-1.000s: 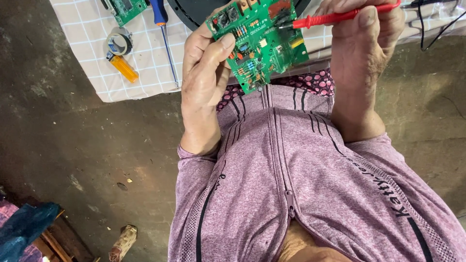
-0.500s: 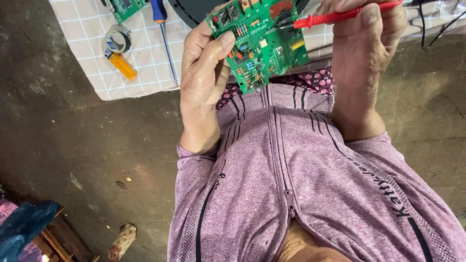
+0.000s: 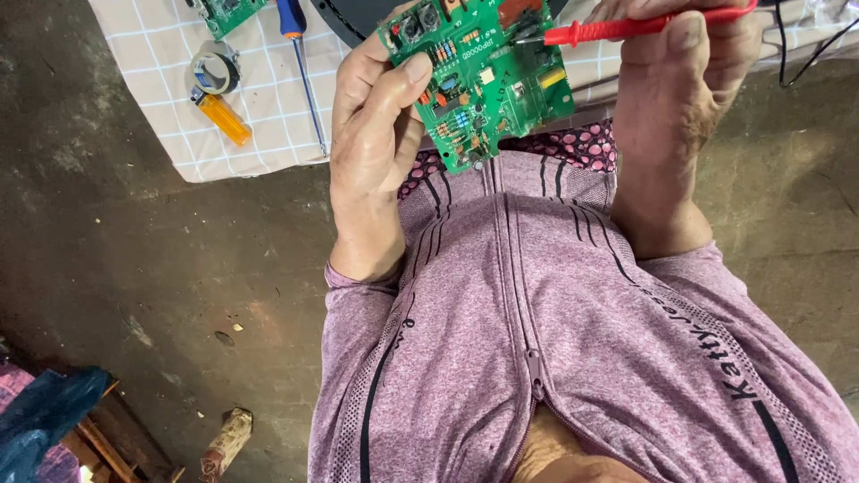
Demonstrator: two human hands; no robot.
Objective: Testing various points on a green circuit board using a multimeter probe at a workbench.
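Left hand (image 3: 380,134) closed around the left edge of a green circuit board (image 3: 479,80), thumb (image 3: 403,85) pressed flat on the component face, other fingers curled behind it. Right hand (image 3: 676,98) pinched shut on a red test probe (image 3: 644,27), thumb on top of the handle, metal tip touching the upper middle of the board. Board is held tilted in the air, just above the person's chest, component side facing the camera.

Nearest to the board, below it: the purple zipped jacket (image 3: 537,313) with black stripes, and a pink dotted collar (image 3: 582,148) showing right under the board's lower edge. Both forearms cross the jacket front and cover part of it.

No real containers here; the closest thing is a checked cloth (image 3: 170,89) spread left of the board, holding loose items. On it, going away from the board: a blue-handled screwdriver (image 3: 300,54) with its shaft pointing down, then an orange lighter (image 3: 224,118) touching a small roll of tape (image 3: 215,72), then a second green board (image 3: 224,11) cut off at the top edge. A dark round object behind the held board is mostly hidden by it; can't tell what it is.

Right of the board, black wires (image 3: 805,45) run across the cloth.

Far lower left of the board, on the concrete floor (image 3: 134,268): blue fabric (image 3: 40,420) and a wood stub (image 3: 225,443).
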